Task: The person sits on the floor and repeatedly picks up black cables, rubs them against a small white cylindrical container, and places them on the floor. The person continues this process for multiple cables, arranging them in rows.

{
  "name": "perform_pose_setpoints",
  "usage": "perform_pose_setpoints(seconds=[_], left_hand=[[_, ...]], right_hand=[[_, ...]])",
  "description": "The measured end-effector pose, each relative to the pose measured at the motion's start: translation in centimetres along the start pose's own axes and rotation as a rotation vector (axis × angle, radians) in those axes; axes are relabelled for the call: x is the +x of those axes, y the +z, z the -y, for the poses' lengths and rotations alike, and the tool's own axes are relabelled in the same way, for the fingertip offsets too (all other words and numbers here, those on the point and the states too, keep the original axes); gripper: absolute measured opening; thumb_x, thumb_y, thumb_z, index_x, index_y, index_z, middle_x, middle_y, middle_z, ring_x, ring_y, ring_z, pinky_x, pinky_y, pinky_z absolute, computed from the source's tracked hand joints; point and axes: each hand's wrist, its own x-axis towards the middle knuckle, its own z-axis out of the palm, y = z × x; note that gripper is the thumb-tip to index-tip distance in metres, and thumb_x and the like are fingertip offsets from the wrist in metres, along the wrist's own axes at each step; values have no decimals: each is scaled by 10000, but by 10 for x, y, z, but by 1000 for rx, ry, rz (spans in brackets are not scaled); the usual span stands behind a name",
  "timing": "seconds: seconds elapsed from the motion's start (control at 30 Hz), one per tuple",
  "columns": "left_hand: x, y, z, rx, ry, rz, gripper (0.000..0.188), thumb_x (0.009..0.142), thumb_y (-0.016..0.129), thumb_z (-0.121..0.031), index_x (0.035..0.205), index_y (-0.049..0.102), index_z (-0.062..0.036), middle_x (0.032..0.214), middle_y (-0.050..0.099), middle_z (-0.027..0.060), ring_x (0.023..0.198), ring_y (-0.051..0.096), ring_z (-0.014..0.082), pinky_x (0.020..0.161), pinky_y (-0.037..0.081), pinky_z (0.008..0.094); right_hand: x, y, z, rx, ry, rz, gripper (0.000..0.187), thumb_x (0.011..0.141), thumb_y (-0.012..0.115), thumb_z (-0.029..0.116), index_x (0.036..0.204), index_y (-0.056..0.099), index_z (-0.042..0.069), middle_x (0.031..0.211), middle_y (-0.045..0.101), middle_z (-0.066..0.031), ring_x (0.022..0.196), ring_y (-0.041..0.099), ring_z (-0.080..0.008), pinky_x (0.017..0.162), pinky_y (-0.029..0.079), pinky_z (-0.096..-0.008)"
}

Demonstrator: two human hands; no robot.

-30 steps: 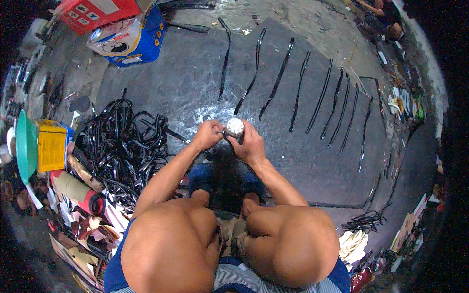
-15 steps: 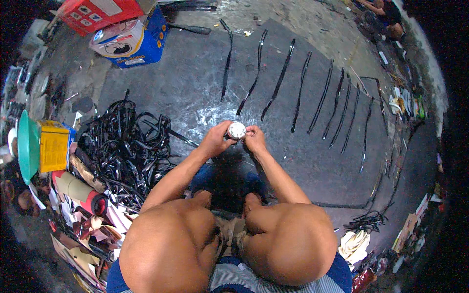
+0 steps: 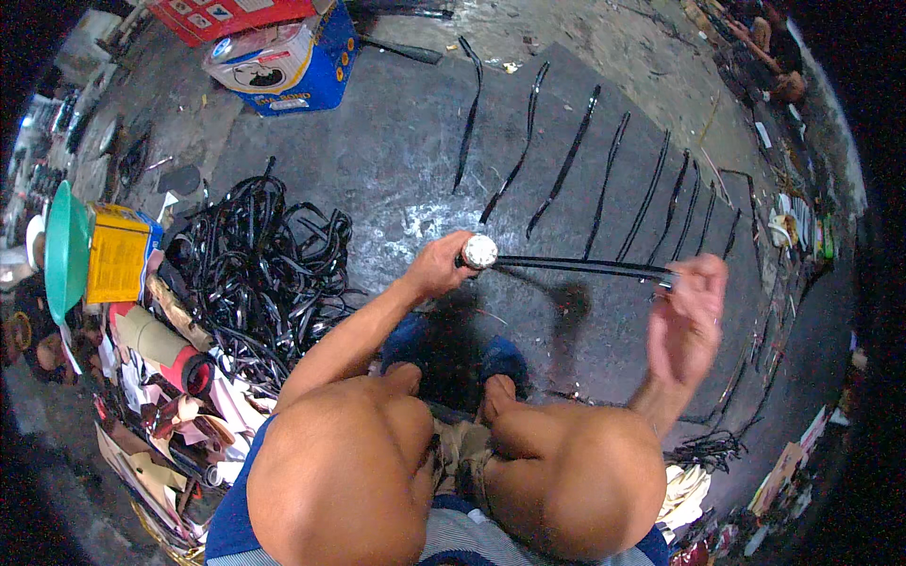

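My left hand (image 3: 440, 268) is closed around a round thing with a speckled white top (image 3: 479, 252); its lower part is hidden, so its kind is unclear. A doubled shiny black strip (image 3: 576, 266) stretches rightward from it, nearly straight. At the strip's far end, my right hand (image 3: 684, 330) has its fingertips drawn together on it, slightly blurred. Beyond my hands, several similar black strips (image 3: 558, 165) lie in a spaced row on the dark mat (image 3: 406, 151). To the left of my left arm lies a tangled heap of black strips (image 3: 260, 264).
A blue box (image 3: 302, 71) and a red box (image 3: 226, 17) stand at the far left. Nearer on the left are a yellow tin (image 3: 118, 255), a green round lid or dish (image 3: 66, 253), and scraps (image 3: 170, 462). Pale crumpled material (image 3: 685, 495) lies beside my right knee.
My right hand has moved away to the right, with the black strip now drawn out between both hands. My left hand still holds the white-topped thing. The whole view has shifted slightly.
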Motion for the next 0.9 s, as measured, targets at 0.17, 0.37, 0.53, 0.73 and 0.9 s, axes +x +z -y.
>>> perform_pose_setpoints(seconds=[0.17, 0.37, 0.53, 0.73, 0.9], left_hand=[[-5, -8, 6, 115, -77, 40, 563, 745, 853, -152, 1233, 605, -23, 1187, 664, 181, 1114, 642, 382, 929, 531, 419], [1, -21, -42, 99, -114, 85, 850, 677, 861, -197, 1432, 493, -62, 1430, 543, 176, 1321, 529, 346, 1115, 432, 415], [-27, -81, -30, 392, -137, -913, 504, 793, 635, 8, 1287, 536, 23, 1158, 569, 155, 1052, 552, 298, 949, 447, 386], [-104, -189, 110, 579, -628, -519, 455, 793, 640, -18, 1246, 659, 20, 1172, 693, 183, 1055, 671, 308, 943, 497, 339], [-112, -177, 100, 393, -638, -416, 346, 794, 688, -7, 1137, 727, 3, 1009, 749, 142, 970, 710, 266, 907, 522, 343]], right_hand=[[-5, -3, 73, 180, -147, 36, 278, 936, 592, -39, 1191, 526, 50, 1020, 583, -85, 1044, 585, -231, 881, 501, -325], [95, -93, 132, -218, -416, -29, 434, 899, 688, 12, 1314, 563, -7, 1148, 693, -107, 1014, 669, -214, 894, 552, -329], [196, -171, 198, -420, -468, -420, 354, 859, 768, 6, 1171, 602, 22, 938, 680, -80, 809, 667, -172, 709, 555, -290], [199, -220, 221, -276, -727, -662, 279, 859, 763, 12, 1087, 602, 27, 882, 662, -74, 780, 653, -187, 667, 555, -320], [155, -333, 124, -201, -530, -864, 117, 866, 724, 43, 884, 613, 10, 828, 630, -75, 698, 622, -188, 560, 536, -302]])
